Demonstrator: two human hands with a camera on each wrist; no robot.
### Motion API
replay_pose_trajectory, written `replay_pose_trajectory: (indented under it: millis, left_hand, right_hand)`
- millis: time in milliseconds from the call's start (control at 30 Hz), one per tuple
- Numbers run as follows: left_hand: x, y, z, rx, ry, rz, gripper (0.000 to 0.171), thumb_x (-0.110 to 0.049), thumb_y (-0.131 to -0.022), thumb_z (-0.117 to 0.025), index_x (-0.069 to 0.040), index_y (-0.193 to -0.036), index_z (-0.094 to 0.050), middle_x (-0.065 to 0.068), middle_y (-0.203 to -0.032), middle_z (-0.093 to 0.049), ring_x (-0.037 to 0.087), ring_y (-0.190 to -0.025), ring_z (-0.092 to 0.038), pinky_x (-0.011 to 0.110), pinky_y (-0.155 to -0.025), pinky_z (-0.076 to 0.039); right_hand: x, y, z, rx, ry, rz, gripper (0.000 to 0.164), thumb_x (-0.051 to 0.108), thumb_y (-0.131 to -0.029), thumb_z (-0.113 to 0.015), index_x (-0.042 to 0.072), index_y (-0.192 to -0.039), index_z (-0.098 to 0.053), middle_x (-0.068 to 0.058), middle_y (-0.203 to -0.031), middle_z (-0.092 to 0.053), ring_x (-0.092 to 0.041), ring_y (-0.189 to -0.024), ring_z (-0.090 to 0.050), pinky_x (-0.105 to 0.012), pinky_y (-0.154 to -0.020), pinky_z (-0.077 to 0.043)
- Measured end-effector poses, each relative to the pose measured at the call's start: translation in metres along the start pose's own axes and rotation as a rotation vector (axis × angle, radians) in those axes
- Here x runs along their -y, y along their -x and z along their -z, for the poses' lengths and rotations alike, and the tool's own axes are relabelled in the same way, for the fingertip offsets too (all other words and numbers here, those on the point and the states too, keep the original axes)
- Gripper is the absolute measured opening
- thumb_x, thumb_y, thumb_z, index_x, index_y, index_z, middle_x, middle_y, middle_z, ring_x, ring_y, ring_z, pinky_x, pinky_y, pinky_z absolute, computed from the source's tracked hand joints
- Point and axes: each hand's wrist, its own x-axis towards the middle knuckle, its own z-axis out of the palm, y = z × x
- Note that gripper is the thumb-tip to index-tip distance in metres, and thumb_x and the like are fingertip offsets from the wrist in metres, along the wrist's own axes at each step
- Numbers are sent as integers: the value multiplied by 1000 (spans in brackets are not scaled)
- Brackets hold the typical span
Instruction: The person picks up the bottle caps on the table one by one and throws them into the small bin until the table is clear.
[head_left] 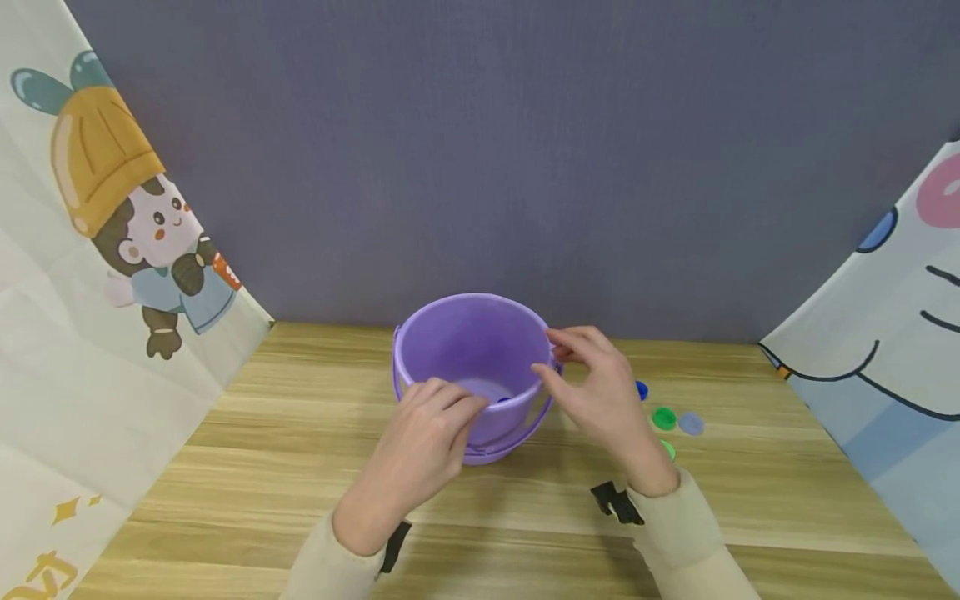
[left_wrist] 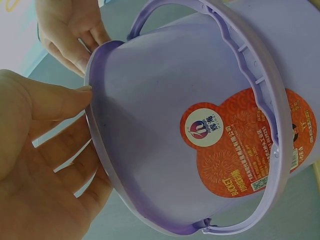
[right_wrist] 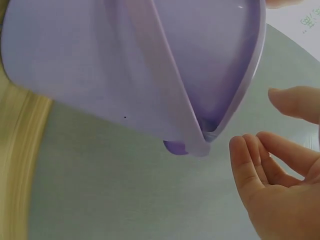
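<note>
Our left hand point(head_left: 423, 437) pinches the bucket point(head_left: 472, 346) ahead of it; our right hand point(head_left: 600, 387), digits apart, sits alongside. We're probably steadying it; next likely needs a two-sided hold.

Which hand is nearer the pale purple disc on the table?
Right. The right hand is beside the bucket, left of the disc; the left hand is farther left, at the bucket's near side.

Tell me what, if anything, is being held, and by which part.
The left hand holds the purple bucket by its near rim; the right hand holds nothing.
</note>
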Motion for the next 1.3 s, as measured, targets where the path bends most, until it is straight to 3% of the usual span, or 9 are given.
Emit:
replay_pose_trajectory:
  millis: [367,667,933,1300]
  left_hand:
    - [-1,0,0,-5,8,2,18,-5,-88,-72,-11,-105,-76,-2,-99,-73,19,-92,-61,36,-80,-49]
    - [0,-1,-2,-7,11,1,18,-5,-88,-72,-11,-105,-76,-2,-99,-73,18,-91,-61,35,-79,-49]
    - [1,0,-1,-8,15,3,18,-5,-88,-72,-10,-104,-76,-1,-99,-73,19,-91,-62,36,-81,-50]
    - [0,0,-2,2,16,7,17,-6,-89,-72,-12,-105,-76,-2,-100,-73,18,-92,-62,36,-81,-49]
  right_hand:
    - [-7,4,6,-23,55,-41,46,-1,-76,-86,-9,-118,-69,-16,-111,-68,-27,-91,-69,-39,-86,-58]
    - [-18,9,19,-51,46,-40,44,-6,-76,-83,-11,-117,-69,-20,-110,-68,-31,-92,-68,-13,-87,-50]
    - [-24,12,29,-54,71,-57,42,-6,-78,-82,-11,-117,-68,-19,-110,-67,-30,-93,-67,-10,-88,-48]
    - [-33,22,46,-21,147,-163,40,8,-86,-79,-5,-123,-68,-16,-114,-67,-30,-96,-69,-9,-88,-46]
